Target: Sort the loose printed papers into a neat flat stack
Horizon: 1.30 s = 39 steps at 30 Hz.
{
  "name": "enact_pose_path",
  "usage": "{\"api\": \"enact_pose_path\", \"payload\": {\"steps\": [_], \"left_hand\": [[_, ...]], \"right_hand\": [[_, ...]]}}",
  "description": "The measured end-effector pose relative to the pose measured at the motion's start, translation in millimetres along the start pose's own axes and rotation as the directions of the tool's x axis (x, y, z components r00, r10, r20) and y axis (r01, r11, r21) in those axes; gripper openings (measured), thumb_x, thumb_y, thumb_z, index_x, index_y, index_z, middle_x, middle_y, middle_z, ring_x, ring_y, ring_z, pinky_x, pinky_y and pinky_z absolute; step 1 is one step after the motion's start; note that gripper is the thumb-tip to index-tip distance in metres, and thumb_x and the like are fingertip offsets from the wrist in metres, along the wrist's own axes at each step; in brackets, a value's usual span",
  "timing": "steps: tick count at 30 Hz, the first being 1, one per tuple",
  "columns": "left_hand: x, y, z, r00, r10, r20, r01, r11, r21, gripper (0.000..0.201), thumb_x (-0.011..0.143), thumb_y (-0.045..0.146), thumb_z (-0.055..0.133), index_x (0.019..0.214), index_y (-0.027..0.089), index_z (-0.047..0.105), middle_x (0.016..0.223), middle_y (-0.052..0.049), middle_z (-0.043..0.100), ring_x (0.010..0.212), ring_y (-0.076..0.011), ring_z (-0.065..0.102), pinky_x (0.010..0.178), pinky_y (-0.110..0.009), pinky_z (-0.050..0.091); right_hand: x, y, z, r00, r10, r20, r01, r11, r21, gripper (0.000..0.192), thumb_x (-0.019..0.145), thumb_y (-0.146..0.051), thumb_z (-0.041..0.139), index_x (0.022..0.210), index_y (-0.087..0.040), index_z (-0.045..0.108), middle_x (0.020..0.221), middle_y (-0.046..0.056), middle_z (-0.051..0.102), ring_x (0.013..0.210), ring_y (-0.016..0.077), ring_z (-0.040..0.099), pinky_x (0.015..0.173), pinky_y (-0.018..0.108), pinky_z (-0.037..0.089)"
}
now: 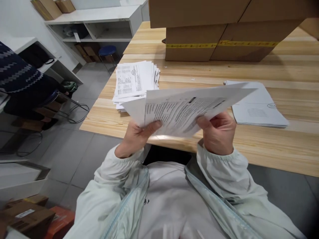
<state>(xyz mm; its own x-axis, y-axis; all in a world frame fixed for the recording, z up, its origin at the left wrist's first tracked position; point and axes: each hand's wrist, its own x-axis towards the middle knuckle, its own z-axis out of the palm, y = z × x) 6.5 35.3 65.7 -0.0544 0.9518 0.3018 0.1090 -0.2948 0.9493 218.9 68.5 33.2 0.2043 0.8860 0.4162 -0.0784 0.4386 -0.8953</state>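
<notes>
Several printed sheets of paper (174, 113) are held up over the table's near edge, tilted and slightly curved. My left hand (138, 134) grips them at the lower left, thumb on top. At the lower right my right hand (219, 132) pinches them between thumb and curled fingers. Behind my left hand lies an uneven stack of printed papers (136, 79), partly covered by the held sheets. A neater stack of papers (256, 104) with a small block of print rests on the table to the right of my right hand.
Cardboard boxes (189, 43) with yellow tape stand piled at the back of the wooden table (104, 116). A person in a patterned sweater (20, 69) sits at the left. Behind are a blue stool (107, 50) and white shelves (99, 15). More boxes (30, 212) sit on the floor at lower left.
</notes>
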Motion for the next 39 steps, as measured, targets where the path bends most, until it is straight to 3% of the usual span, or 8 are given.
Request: {"api": "enact_pose_path", "payload": {"steps": [4,12,16,20,26,30,34,39], "left_hand": [[24,13,-11.7,0.986,0.163,-0.042,-0.159,0.983,0.088,0.028,0.075,0.045,0.083,0.089,0.022,0.079,0.093,-0.002,0.079,0.095,-0.0245,0.074,0.092,-0.043,0.061],[22,-28,-4.5,0.995,-0.052,-0.089,0.048,0.997,-0.052,0.04,0.07,0.043,0.086,0.097,0.017,0.074,0.099,-0.007,0.077,0.094,-0.023,0.072,0.085,-0.036,0.059],[24,-26,3.5,0.995,0.045,-0.084,-0.047,0.999,-0.023,0.033,0.075,0.043,0.084,0.093,0.019,0.07,0.089,-0.001,0.072,0.078,-0.0146,0.068,0.069,-0.026,0.054],[29,-16,5.1,0.976,0.162,-0.143,-0.161,0.987,0.017,0.028,0.078,0.043,0.081,0.086,0.019,0.07,0.08,0.001,0.069,0.073,-0.0139,0.066,0.067,-0.027,0.052],[40,-7,-4.5,0.896,0.365,-0.252,-0.357,0.931,0.076,0.027,0.079,0.042,0.081,0.094,0.023,0.07,0.089,0.001,0.07,0.083,-0.0159,0.07,0.075,-0.029,0.056],[40,-19,-2.4,0.922,0.32,-0.217,-0.333,0.942,-0.029,0.039,0.078,0.046,0.082,0.106,0.025,0.065,0.098,0.0,0.072,0.091,-0.0166,0.072,0.084,-0.03,0.057],[31,-33,4.6,0.96,0.221,-0.174,-0.24,0.966,-0.095,0.028,0.082,0.041,0.079,0.102,0.023,0.068,0.102,-0.002,0.075,0.096,-0.0171,0.072,0.087,-0.03,0.057],[26,-36,8.5,0.943,0.225,-0.247,-0.255,0.962,-0.097,0.023,0.086,0.04,0.075,0.1,0.023,0.07,0.099,-0.003,0.076,0.101,-0.0182,0.071,0.092,-0.032,0.056]], "right_hand": [[24,-6,14,0.994,-0.105,0.04,0.104,0.994,0.034,0.034,0.068,-0.055,0.085,0.083,-0.029,0.069,0.092,0.002,0.075,0.089,0.0237,0.071,0.087,0.046,0.059],[14,29,26,0.979,0.105,0.177,-0.11,0.994,0.021,0.039,0.07,-0.053,0.084,0.093,-0.025,0.07,0.097,0.003,0.075,0.091,0.0216,0.071,0.085,0.042,0.059],[15,32,31,0.985,0.004,0.175,-0.008,1.0,0.02,0.03,0.079,-0.048,0.079,0.091,-0.022,0.069,0.089,0.001,0.072,0.084,0.0177,0.069,0.076,0.035,0.058],[21,27,35,0.989,-0.106,0.106,0.099,0.993,0.067,0.024,0.08,-0.041,0.08,0.09,-0.023,0.068,0.084,-0.001,0.071,0.078,0.0148,0.067,0.071,0.031,0.057],[20,31,29,0.976,-0.059,0.207,0.057,0.998,0.017,0.028,0.078,-0.043,0.081,0.097,-0.024,0.072,0.092,0.001,0.074,0.084,0.0178,0.069,0.074,0.034,0.059],[19,37,28,0.988,-0.087,0.13,0.083,0.996,0.033,0.03,0.081,-0.046,0.078,0.102,-0.025,0.07,0.099,0.002,0.075,0.09,0.019,0.071,0.08,0.036,0.06],[21,38,29,0.984,-0.157,0.09,0.153,0.987,0.047,0.027,0.085,-0.042,0.075,0.106,-0.025,0.069,0.106,0.003,0.075,0.098,0.0196,0.071,0.086,0.039,0.06],[19,39,26,0.983,-0.126,0.133,0.128,0.992,-0.006,0.026,0.08,-0.036,0.08,0.1,-0.024,0.069,0.092,0.001,0.074,0.088,0.0188,0.07,0.083,0.038,0.06]]}}
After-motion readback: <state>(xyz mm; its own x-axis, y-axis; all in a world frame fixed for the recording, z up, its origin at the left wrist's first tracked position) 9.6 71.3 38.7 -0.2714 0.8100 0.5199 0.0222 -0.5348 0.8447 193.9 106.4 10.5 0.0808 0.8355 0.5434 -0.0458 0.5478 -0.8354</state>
